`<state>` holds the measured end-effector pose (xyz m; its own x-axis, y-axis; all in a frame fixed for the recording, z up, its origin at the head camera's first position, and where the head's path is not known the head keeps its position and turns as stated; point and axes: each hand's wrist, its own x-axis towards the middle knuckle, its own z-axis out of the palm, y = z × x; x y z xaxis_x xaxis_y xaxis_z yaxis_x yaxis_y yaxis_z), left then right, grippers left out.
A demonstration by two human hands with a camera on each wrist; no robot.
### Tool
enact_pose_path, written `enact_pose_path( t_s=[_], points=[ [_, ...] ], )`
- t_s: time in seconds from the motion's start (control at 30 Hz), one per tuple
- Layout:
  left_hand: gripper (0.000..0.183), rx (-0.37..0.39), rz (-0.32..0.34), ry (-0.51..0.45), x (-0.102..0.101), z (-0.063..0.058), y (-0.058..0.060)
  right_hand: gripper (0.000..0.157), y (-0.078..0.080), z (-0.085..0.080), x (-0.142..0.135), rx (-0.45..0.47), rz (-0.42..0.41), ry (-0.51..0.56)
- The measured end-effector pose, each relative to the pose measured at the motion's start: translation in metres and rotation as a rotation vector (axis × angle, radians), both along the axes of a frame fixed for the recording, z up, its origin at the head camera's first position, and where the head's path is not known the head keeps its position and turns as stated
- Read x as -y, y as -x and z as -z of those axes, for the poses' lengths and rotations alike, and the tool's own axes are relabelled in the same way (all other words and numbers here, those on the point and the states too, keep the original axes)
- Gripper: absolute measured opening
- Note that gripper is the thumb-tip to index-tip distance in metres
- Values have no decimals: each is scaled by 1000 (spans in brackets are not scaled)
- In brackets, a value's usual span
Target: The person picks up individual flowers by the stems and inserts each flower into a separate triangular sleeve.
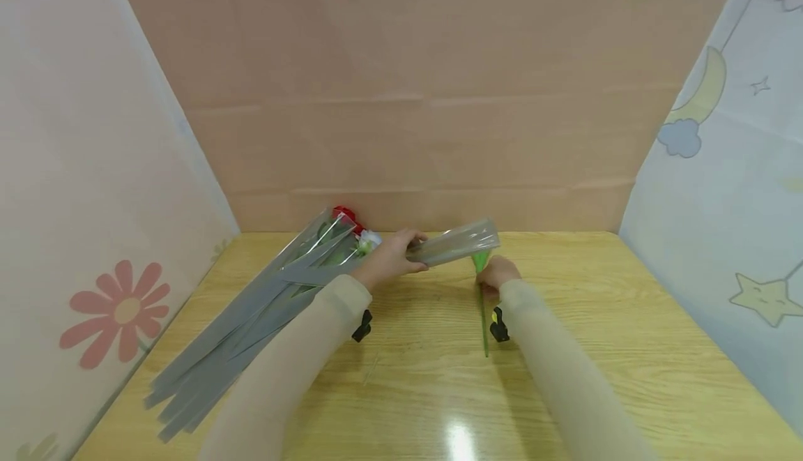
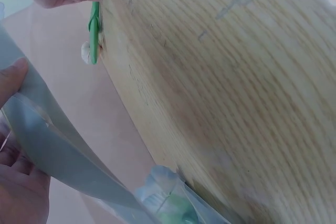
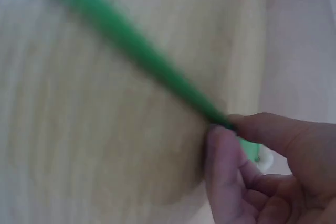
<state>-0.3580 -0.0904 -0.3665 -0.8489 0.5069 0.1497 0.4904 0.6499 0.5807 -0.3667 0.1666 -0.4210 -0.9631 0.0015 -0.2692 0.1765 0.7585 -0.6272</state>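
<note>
My left hand (image 1: 390, 257) grips a clear greyish plastic flower sleeve (image 1: 456, 243) above the table, thumb and fingers on opposite sides of it in the left wrist view. The sleeve's wider end points right, over the top of a green-stemmed flower (image 1: 484, 318). With thumb and fingertips, my right hand (image 1: 498, 273) pinches that stem (image 3: 152, 66) just below its leaves. A bit of white bloom (image 2: 85, 52) shows past the green leaf in the left wrist view; in the head view the sleeve hides it.
Several flowers in grey-clear sleeves (image 1: 251, 321) lie slantwise on the left of the wooden table (image 1: 414, 377). Among them are a red bloom (image 1: 345, 215) and a white bloom (image 1: 369, 240), close beside my left wrist. A brown backdrop (image 1: 401, 133) rises behind the table, with patterned panels on both sides.
</note>
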Motion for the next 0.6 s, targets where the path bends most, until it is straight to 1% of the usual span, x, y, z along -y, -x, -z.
enact_pose_path(
  t_s=[0.03,0.1,0.13,0.17,0.23,0.27,0.3,0.33,0.37,0.4,0.43,0.5,0.53,0.6],
  points=[
    [56,-3,2,-4,0,0,0,13,0,-2,-2,5,-1,9],
    [56,-4,3,-11,0,1,1,9,0,-5,-9,35,13,79],
    [56,-3,6,-16,0,2,2,11,0,-7,-14,54,22,124],
    [56,0,7,-17,0,2,2,14,-1,-10,-19,54,28,162],
    [56,9,7,-14,0,4,3,23,-4,-16,-30,35,61,308],
    [57,17,4,-13,1,4,3,27,-6,-21,-35,-1,85,400],
    [57,20,0,-9,1,5,4,31,-7,-27,-41,-58,113,500],
    [57,28,-5,-10,2,5,4,33,-9,-34,-46,-136,140,598],
    [58,34,-11,-8,3,6,5,34,-11,-42,-50,-225,174,713],
    [58,38,-17,-8,4,6,5,32,-13,-51,-54,-313,214,855],
    [58,45,-22,-13,5,6,5,27,-14,-60,-57,-421,257,988],
    [58,54,-31,-24,7,5,5,20,-17,-79,-61,-650,311,1229],
    [58,55,-36,-27,8,5,5,17,-19,-89,-62,-759,331,1324],
    [57,57,-45,-31,11,5,6,16,-21,-107,-62,-941,345,1490]
  ],
)
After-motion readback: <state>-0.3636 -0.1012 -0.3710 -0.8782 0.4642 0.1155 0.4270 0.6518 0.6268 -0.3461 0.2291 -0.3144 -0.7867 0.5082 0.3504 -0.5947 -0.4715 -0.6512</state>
